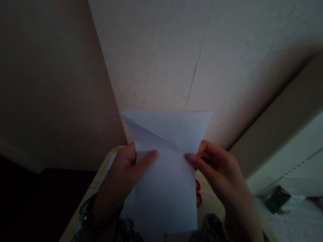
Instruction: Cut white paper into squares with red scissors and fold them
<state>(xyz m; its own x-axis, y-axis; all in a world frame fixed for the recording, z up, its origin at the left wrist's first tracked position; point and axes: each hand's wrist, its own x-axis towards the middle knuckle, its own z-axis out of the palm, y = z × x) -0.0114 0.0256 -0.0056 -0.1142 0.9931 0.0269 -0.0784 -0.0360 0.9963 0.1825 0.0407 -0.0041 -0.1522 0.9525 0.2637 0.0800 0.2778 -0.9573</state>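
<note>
A sheet of white paper [167,188] is held up in front of me above a light wooden table. Its upper part bends back, with a slanting crease running from the upper left toward my right fingertips. My left hand [126,174] grips the left edge, thumb lying on the front and the other fingers behind. At the right edge, my right hand [216,166] pinches the paper between thumb and forefinger. Red scissor-like handles [198,194] poke out from behind the paper's right side. More white paper lies underneath, partly hidden.
The pale wooden table [91,197] stands against a light wall [155,61] with a vertical seam. To the right are a pale panel [295,120] and a white surface bearing a dark green and white item [278,199]. The lower left is very dark.
</note>
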